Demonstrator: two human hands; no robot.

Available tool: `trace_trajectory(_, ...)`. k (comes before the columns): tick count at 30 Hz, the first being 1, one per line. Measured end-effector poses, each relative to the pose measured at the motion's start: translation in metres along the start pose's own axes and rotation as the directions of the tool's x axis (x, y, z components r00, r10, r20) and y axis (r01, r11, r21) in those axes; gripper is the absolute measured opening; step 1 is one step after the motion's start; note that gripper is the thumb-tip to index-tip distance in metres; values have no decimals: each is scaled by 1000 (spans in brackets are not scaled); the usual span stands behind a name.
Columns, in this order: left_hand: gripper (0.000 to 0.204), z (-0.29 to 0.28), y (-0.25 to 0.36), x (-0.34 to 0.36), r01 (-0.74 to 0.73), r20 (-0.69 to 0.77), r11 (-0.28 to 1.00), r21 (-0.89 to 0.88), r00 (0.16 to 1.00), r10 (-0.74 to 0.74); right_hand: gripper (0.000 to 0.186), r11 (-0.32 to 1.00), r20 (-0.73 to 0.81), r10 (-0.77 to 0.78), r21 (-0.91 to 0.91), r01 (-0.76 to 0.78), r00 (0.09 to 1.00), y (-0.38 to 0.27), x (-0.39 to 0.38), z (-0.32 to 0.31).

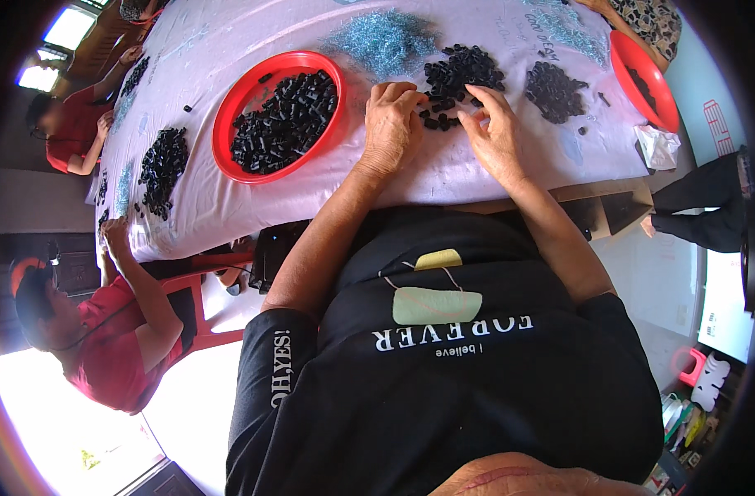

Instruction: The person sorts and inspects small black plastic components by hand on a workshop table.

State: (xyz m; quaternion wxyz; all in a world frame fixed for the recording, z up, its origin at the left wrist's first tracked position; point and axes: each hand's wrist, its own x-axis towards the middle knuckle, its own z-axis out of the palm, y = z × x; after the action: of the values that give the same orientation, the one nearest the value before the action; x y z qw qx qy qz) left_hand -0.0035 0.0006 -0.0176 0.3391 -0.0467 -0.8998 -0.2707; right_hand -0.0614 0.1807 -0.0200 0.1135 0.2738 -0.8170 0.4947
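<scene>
A pile of small, short black cylinder-shaped pieces (464, 70) lies on the cloth-covered table in front of me. At its left edge, my left hand (391, 124) has its fingers bent and drawn together; whatever the fingertips pinch is hidden. My right hand (495, 136) rests at the pile's near right side, thumb and forefinger apart, with no piece visibly gripped. A few loose black pieces (440, 122) lie between the two hands. To the left stands a round red basin (220, 136) holding many similar black pieces.
Beyond the basin is a heap of thin, shiny bluish pieces (381, 41). A flatter dark pile (555, 91) lies rightward, near another red basin (633, 50) and a crumpled white bag (658, 147). Two people in red (133, 347) (71, 136) sit along the left side by another black pile (162, 169).
</scene>
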Motion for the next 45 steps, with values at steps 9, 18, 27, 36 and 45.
trace_trajectory(9, 20, 0, -2, 0, 5, -3, 1000, -12, 1000, -5, 19, 1000, 8, -25, -10, 25, 1000, 5, -1, 4)
trace_trajectory(18, 11, 1, -3, 0, -44, -22, 997, -59, 999, 43, 9, 996, 108, -77, -33, 81, 991, -4, -3, 2)
trace_trajectory(27, 10, 2, -3, 0, -37, -14, 998, -53, 999, 36, 16, 978, 128, -173, -91, 186, 976, -3, -4, 3)
trace_trajectory(36, 11, 2, -3, 0, -29, -12, 999, -34, 1000, 29, 22, 947, 99, -230, -207, 246, 968, -2, -6, 5)
trace_trajectory(45, 14, 3, -2, 0, -5, -19, 1000, -28, 1000, 5, 20, 990, 62, -72, -116, 79, 995, 1, -4, 5)
